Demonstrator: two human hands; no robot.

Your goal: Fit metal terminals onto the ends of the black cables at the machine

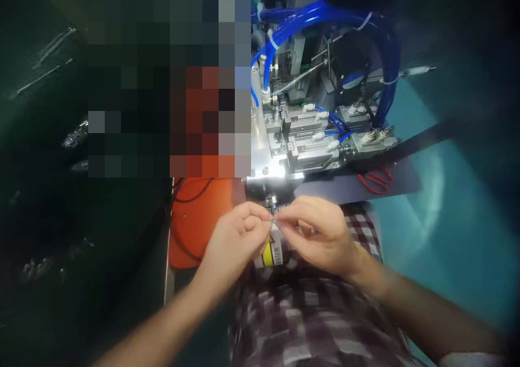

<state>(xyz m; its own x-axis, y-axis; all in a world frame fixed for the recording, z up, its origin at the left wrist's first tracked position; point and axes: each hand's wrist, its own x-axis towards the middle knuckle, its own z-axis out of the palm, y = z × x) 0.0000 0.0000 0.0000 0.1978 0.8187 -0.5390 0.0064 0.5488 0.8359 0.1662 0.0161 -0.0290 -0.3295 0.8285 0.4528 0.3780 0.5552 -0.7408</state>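
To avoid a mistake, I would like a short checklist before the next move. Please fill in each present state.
1. Left hand pinching the part: ok.
2. Right hand pinching it too: ok.
3. Part turned correctly: cannot tell, too small.
4. Yellow label fully visible: not ok, partly covered.
5. Red handles apart from both hands: ok.
6. Every blue tube connected: cannot tell.

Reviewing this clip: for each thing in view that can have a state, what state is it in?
Left hand: pinching, at a tiny part.
Right hand: pinching, fingertips close to the left's.
Tiny part: held up at the fingertips; too small to identify.
Blue tubes: bundled with ties, arched.
Yellow-marked label: partly covered.
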